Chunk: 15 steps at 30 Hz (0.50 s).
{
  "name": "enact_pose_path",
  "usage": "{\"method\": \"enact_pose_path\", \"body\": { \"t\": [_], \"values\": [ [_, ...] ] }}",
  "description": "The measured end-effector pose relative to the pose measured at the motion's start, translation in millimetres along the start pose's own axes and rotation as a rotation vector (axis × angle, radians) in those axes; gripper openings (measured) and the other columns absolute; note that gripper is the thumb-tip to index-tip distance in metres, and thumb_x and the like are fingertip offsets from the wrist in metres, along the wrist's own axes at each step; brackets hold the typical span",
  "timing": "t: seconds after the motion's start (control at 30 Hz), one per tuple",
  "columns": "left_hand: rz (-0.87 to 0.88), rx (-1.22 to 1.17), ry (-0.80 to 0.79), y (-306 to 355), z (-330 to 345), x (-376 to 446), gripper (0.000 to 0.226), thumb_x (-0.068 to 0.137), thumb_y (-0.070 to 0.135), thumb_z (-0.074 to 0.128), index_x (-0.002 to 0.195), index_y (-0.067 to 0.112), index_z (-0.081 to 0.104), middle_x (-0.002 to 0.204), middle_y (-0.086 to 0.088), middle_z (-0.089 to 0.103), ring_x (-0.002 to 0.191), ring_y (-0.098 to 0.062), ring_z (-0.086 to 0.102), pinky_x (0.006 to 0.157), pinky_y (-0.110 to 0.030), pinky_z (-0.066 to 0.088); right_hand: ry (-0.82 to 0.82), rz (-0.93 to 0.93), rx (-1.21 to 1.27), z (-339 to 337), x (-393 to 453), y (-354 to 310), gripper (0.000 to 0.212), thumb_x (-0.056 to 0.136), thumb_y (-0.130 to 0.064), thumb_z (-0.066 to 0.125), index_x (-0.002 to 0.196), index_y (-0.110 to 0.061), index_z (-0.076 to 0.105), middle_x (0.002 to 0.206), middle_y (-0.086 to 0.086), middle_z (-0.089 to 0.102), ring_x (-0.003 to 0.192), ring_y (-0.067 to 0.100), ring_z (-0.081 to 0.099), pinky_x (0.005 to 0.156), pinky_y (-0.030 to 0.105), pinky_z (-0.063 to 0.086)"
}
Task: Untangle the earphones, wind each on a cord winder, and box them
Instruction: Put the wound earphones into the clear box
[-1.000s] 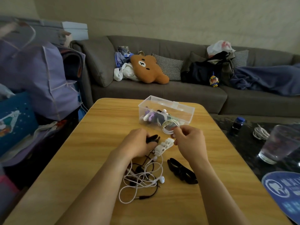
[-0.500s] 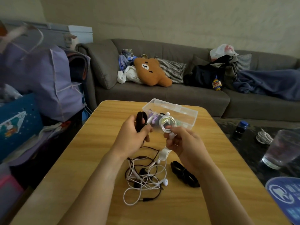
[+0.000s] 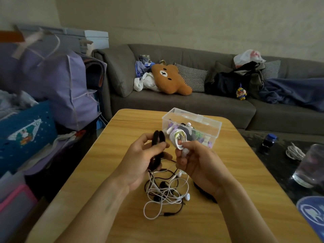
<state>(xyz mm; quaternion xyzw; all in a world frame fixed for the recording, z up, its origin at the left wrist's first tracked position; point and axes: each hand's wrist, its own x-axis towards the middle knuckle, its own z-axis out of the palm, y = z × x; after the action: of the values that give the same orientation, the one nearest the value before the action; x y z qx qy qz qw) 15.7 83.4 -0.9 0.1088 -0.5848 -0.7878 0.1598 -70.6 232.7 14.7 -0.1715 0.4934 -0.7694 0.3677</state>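
My left hand (image 3: 140,160) grips a black cord winder (image 3: 157,137) upright above the table. My right hand (image 3: 196,160) pinches a white earphone coil wound on a white winder (image 3: 178,139), held just in front of the clear plastic box (image 3: 210,123). The box holds several wound earphones, purple, white and green. Below my hands a tangle of white and black earphones (image 3: 166,193) lies on the wooden table (image 3: 245,172). Another black winder (image 3: 203,192) lies partly hidden under my right wrist.
A glass of water (image 3: 310,169), a small blue-capped bottle (image 3: 268,141) and a coiled white cable (image 3: 294,152) sit on the dark surface to the right. A sofa with cushions and bags is behind the table. Purple and blue bags stand at the left.
Both hands rose from the table. My left hand lifted the black winder upright; my right hand raised the white wound coil toward the box.
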Motion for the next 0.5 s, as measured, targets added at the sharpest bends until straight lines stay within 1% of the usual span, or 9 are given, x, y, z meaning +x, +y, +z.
{"method": "enact_pose_path", "body": {
  "t": [0.07,0.13,0.2,0.27,0.3,0.37,0.4,0.43,0.5],
  "values": [
    [0.025,0.052,0.004,1,-6,-2,0.024,0.085,0.007,0.067,0.107,0.008,0.059,0.104,-0.009,0.075,0.086,-0.022,0.07,0.073,-0.034,0.044,-0.012,0.014,0.024,2,1,2,0.033,0.09,-0.01,0.056,0.059,-0.011,0.067,0.072,0.011,0.056,0.056,0.014,0.047,0.06,0.027,0.042],
    [0.038,0.096,-0.005,3,-9,-4,0.022,0.084,0.019,0.065,0.103,0.008,0.065,0.103,-0.008,0.075,0.085,-0.017,0.068,0.081,-0.036,0.041,-0.02,0.034,0.043,4,1,3,0.029,0.087,-0.011,0.058,0.06,-0.01,0.066,0.072,0.011,0.056,0.056,0.014,0.047,0.059,0.026,0.043],
    [0.007,0.052,-0.023,3,-11,-5,0.034,0.093,0.032,0.051,0.104,0.006,0.071,0.101,-0.009,0.073,0.083,-0.016,0.066,0.082,-0.038,0.043,-0.022,0.052,0.06,5,1,5,0.031,0.09,-0.01,0.056,0.061,-0.01,0.068,0.072,0.011,0.056,0.056,0.014,0.048,0.058,0.025,0.044],
    [-0.009,0.031,-0.005,2,-11,-5,0.039,0.102,0.03,0.04,0.107,0.007,0.071,0.101,-0.012,0.073,0.084,-0.019,0.069,0.086,-0.043,0.05,-0.022,0.065,0.073,6,1,6,0.034,0.092,-0.009,0.053,0.06,-0.01,0.067,0.071,0.01,0.056,0.055,0.013,0.048,0.056,0.025,0.045],
    [0.014,0.068,0.017,1,-11,-5,0.037,0.103,0.028,0.041,0.109,0.006,0.07,0.102,-0.014,0.073,0.084,-0.022,0.07,0.086,-0.043,0.054,-0.019,0.07,0.073,7,1,6,0.036,0.093,-0.009,0.052,0.059,-0.01,0.065,0.071,0.01,0.056,0.055,0.013,0.047,0.055,0.024,0.045],
    [0.074,0.136,0.061,-2,-13,-4,0.028,0.095,0.026,0.056,0.108,0.005,0.07,0.097,-0.017,0.074,0.083,-0.027,0.073,0.076,-0.037,0.061,-0.012,0.08,0.06,9,2,8,0.04,0.094,-0.008,0.05,0.058,-0.011,0.067,0.069,0.009,0.055,0.053,0.013,0.047,0.054,0.024,0.045],
    [0.104,0.166,0.082,-4,-13,-4,0.028,0.089,0.026,0.062,0.106,0.005,0.07,0.092,-0.016,0.074,0.082,-0.029,0.074,0.072,-0.034,0.061,-0.012,0.083,0.054,10,2,9,0.042,0.095,-0.008,0.05,0.057,-0.012,0.068,0.069,0.009,0.055,0.053,0.013,0.047,0.054,0.025,0.045],
    [0.138,0.205,0.098,-5,-14,-3,0.029,0.084,0.027,0.065,0.103,0.007,0.071,0.088,-0.014,0.075,0.081,-0.028,0.074,0.071,-0.031,0.06,-0.013,0.085,0.049,11,2,10,0.043,0.095,-0.008,0.05,0.057,-0.013,0.069,0.069,0.009,0.055,0.053,0.013,0.047,0.054,0.025,0.045],
    [0.202,0.286,0.113,-6,-16,-3,0.028,0.078,0.03,0.069,0.098,0.011,0.073,0.084,-0.009,0.076,0.081,-0.024,0.074,0.073,-0.03,0.06,-0.019,0.088,0.042,12,2,10,0.042,0.095,-0.008,0.05,0.058,-0.013,0.07,0.069,0.009,0.055,0.054,0.013,0.047,0.055,0.026,0.044]
  ]
}}
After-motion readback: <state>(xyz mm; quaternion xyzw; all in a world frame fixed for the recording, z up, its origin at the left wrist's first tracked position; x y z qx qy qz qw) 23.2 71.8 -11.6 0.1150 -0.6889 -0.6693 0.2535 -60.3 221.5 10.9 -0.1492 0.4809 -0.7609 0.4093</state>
